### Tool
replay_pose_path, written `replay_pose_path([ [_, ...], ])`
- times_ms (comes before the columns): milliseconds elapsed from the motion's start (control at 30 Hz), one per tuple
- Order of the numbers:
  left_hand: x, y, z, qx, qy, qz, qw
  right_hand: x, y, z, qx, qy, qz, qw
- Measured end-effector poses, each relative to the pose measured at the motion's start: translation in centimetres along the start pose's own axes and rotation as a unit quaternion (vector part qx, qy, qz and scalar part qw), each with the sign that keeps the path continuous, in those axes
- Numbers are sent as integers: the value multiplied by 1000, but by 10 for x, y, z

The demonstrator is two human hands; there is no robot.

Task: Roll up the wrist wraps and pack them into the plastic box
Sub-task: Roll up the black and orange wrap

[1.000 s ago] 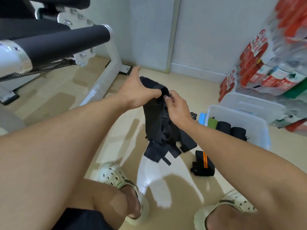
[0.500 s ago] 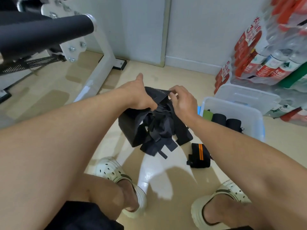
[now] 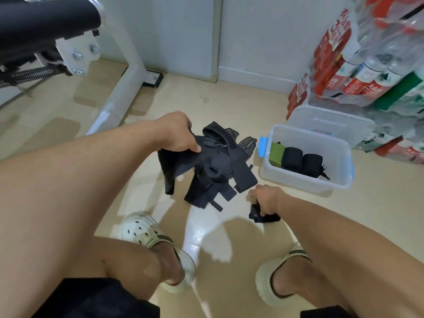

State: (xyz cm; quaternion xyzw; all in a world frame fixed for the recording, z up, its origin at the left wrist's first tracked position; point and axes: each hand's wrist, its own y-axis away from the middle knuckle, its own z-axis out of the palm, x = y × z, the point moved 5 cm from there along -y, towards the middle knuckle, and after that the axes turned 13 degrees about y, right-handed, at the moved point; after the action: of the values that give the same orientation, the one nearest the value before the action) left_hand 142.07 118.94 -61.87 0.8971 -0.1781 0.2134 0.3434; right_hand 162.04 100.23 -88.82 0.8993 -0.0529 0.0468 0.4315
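From the head view, we see our left hand [image 3: 177,134] clenched on a tangled bundle of black wrist wraps [image 3: 211,168], lifted above the floor [image 3: 206,97] with loose strap ends dangling. Our right hand [image 3: 263,199] is down at the floor, its fingers curled round a rolled black wrap [image 3: 263,217] that rests there; so both grips are grasping something, neither released.

The plastic box [image 3: 305,183] sits open on the floor just to the right of the bundle, its lid [image 3: 330,121] propped behind it. Inside lie three rolled wraps side by side: a green roll [image 3: 276,154] and two black rolls [image 3: 301,161]. We judge the task partly done: three rolls packed, one more roll in the right hand ready to go in, and the whole tangle in the left hand not yet separated or rolled. A striped strap [image 3: 247,145] peeks out behind the bundle.

For room, the box has bare space along its far side and to the right of the rolls, so we think the next roll fits easily. The box's near wall and blue latch [image 3: 262,145] stand between the right hand and the opening, so the roll must be lifted over the rim. To the left, the white frame [image 3: 124,88] of gym equipment stands well apart; packs of water bottles [image 3: 367,53] crowd close behind the box. Our feet in pale clogs [image 3: 146,230] flank open floor beneath the hands
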Motion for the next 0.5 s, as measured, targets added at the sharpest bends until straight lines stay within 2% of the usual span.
replay_pose_path([
  [100,4,-5,5,-16,27,12,999,-4,7,25,38,148,-14,988],
  [200,9,-6,9,-31,18,20,999,-3,11,36,38,215,12,976],
  [333,15,-4,9,-31,32,30,999,-1,13,41,41,307,0,951],
  [400,17,-3,8,-34,59,35,997,1,13,38,31,304,-6,952],
  [500,21,0,4,-25,123,31,992,-5,31,-1,51,182,-33,981],
])
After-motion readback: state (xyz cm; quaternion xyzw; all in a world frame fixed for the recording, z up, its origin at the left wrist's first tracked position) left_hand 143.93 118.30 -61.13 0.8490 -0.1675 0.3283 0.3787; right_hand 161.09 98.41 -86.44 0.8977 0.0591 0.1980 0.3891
